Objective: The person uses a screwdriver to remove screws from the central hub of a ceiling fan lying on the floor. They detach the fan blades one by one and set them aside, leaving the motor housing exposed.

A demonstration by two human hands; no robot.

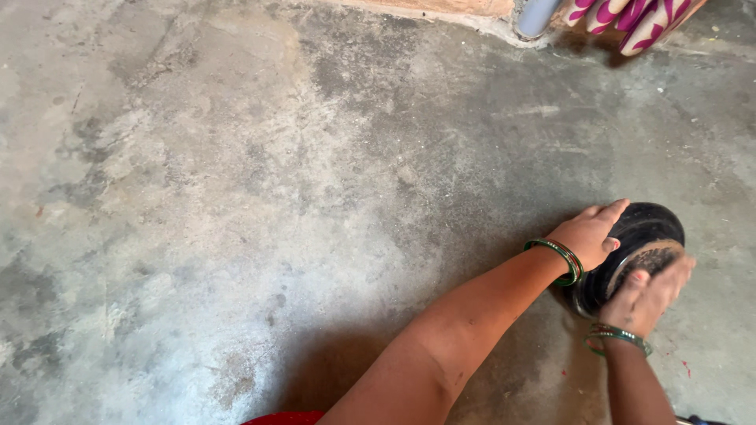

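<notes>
Item: round blackened metal pot [642, 228], tipped on its side on grey concrete floor [236, 197]. Left hand [589, 234] grips its rim; right hand [650, 295], blurred, presses inside the mouth, fingers closed on something too indistinct to name. Interior partly grey-coated, scrubbing apparently unfinished. Beyond the hands: pink-patterned cloth [638, 16], grey pipe [537, 16], both cropped
</notes>
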